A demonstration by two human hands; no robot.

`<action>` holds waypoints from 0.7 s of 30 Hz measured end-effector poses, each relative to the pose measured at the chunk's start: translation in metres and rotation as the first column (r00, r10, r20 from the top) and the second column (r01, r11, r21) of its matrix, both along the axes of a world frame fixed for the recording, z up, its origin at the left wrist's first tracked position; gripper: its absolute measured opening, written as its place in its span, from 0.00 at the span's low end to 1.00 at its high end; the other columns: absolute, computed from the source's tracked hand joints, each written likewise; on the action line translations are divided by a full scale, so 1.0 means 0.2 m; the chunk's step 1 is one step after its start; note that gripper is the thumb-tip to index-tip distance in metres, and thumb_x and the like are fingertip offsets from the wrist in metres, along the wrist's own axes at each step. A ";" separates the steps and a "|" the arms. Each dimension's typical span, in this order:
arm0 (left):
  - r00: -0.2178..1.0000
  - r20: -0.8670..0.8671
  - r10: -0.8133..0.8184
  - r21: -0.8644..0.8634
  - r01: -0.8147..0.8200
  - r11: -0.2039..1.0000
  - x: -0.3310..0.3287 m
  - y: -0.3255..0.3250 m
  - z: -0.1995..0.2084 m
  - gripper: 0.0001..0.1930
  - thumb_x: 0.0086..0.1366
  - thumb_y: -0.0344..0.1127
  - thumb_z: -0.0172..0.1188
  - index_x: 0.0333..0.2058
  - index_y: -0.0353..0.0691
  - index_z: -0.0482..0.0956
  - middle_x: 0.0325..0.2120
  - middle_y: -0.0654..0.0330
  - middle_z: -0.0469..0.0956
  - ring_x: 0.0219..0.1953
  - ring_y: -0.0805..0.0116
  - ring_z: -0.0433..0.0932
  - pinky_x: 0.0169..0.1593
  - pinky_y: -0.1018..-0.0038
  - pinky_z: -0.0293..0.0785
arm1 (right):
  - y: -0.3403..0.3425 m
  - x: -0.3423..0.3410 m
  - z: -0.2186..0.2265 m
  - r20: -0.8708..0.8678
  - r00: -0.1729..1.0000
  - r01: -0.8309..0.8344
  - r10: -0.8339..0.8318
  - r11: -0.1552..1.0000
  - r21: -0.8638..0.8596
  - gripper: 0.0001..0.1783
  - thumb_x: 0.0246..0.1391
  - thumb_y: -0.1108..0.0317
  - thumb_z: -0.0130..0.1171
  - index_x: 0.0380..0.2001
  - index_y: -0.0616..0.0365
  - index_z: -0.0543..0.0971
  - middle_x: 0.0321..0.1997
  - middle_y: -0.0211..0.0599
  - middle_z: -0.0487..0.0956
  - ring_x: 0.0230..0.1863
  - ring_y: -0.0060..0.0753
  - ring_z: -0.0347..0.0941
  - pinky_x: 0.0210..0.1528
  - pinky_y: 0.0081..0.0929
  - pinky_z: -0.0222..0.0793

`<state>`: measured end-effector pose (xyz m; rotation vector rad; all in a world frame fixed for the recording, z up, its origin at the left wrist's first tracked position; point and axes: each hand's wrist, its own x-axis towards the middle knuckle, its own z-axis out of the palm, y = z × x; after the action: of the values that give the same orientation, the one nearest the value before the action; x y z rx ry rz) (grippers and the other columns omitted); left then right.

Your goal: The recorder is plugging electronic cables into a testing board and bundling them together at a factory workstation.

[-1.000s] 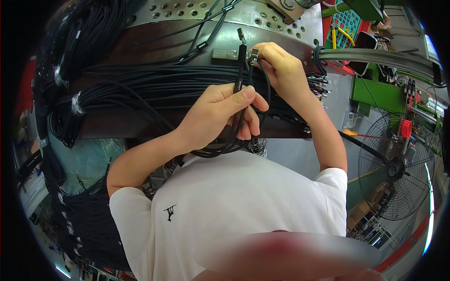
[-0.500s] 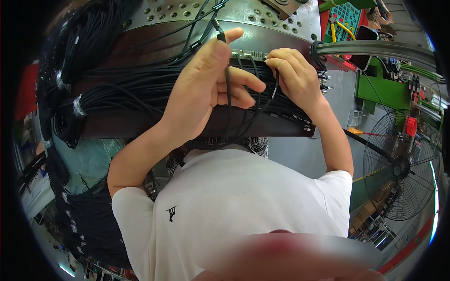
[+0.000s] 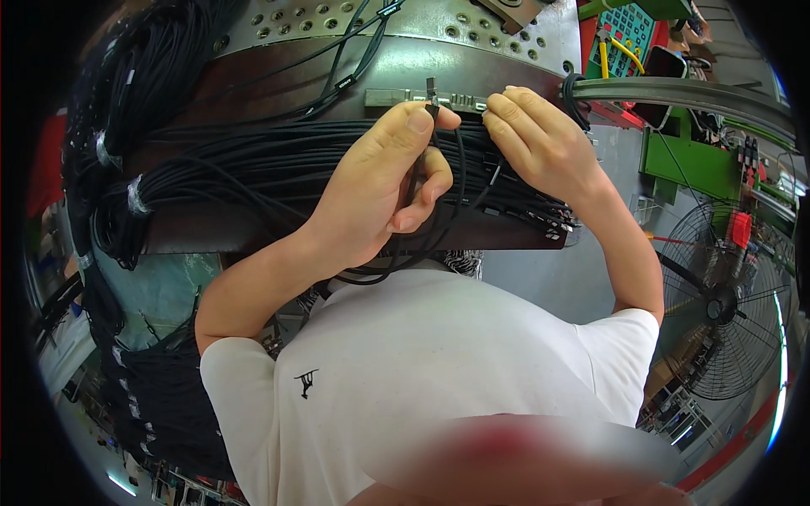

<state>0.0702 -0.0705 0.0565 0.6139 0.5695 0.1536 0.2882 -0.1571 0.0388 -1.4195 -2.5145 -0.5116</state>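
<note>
My left hand (image 3: 384, 173) pinches a black cable between thumb and forefinger. That cable's metal plug (image 3: 432, 88) points away from me, in front of a slotted metal strip (image 3: 384, 98). My right hand (image 3: 544, 139) is closed at the right end of the strip. Its fingertips are pinched around a second black cable (image 3: 495, 173), which runs up under the fingers; its end is hidden. Loops of cable hang between both hands. Below them lies a thick bundle of black cables (image 3: 261, 160) across the dark brown work surface (image 3: 422, 63).
A perforated metal plate (image 3: 405, 18) stands at the back. Tied cable coils (image 3: 169, 76) are piled at the left. A grey curved bar (image 3: 675, 87) extends to the right, near yellow-handled pliers (image 3: 604, 59) and a phone (image 3: 662, 72). A large fan (image 3: 717, 299) stands at right.
My left hand has moved slightly down and right, bringing the plug over the strip, and its fingers have curled in. My right hand has shifted slightly right.
</note>
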 end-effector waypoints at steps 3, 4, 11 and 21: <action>1.000 0.015 0.010 0.019 -0.010 1.000 -0.01 0.00 -0.02 0.15 0.76 0.48 0.39 0.45 0.44 0.68 0.21 0.62 0.68 0.11 0.83 0.54 0.14 0.88 0.51 | 0.02 0.00 0.01 0.012 0.998 -0.056 0.056 0.998 0.003 0.11 0.38 0.72 0.58 0.29 0.63 0.74 0.39 0.40 0.76 0.43 0.37 0.74 0.50 0.29 0.73; 1.000 0.028 0.001 0.018 -0.002 1.000 -0.01 0.00 -0.03 0.14 0.76 0.47 0.40 0.44 0.45 0.68 0.21 0.63 0.68 0.11 0.84 0.53 0.15 0.88 0.51 | 0.01 0.00 0.01 0.001 0.999 -0.047 0.047 0.999 -0.012 0.11 0.38 0.72 0.59 0.30 0.64 0.74 0.39 0.40 0.76 0.42 0.37 0.74 0.51 0.30 0.73; 0.998 -0.055 0.012 -0.056 -0.015 0.998 -0.02 0.00 -0.02 0.13 0.74 0.45 0.42 0.37 0.44 0.69 0.20 0.71 0.57 0.17 0.85 0.50 0.17 0.86 0.45 | 0.03 0.00 0.00 -0.019 0.998 -0.063 0.062 0.998 -0.009 0.11 0.40 0.73 0.59 0.30 0.64 0.74 0.39 0.40 0.76 0.41 0.36 0.74 0.50 0.29 0.74; 0.999 0.008 -0.045 -0.134 0.046 0.990 -0.03 0.02 0.00 0.14 0.74 0.42 0.41 0.37 0.39 0.70 0.23 0.70 0.59 0.20 0.84 0.53 0.20 0.87 0.49 | 0.04 -0.01 0.02 -0.002 1.000 0.017 -0.017 0.997 -0.074 0.10 0.39 0.72 0.58 0.28 0.63 0.75 0.39 0.40 0.78 0.41 0.36 0.76 0.47 0.26 0.74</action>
<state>0.0636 -0.0662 0.0574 0.4953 0.5559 0.0729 0.2870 -0.1490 0.0436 -1.4669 -2.5465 -0.4240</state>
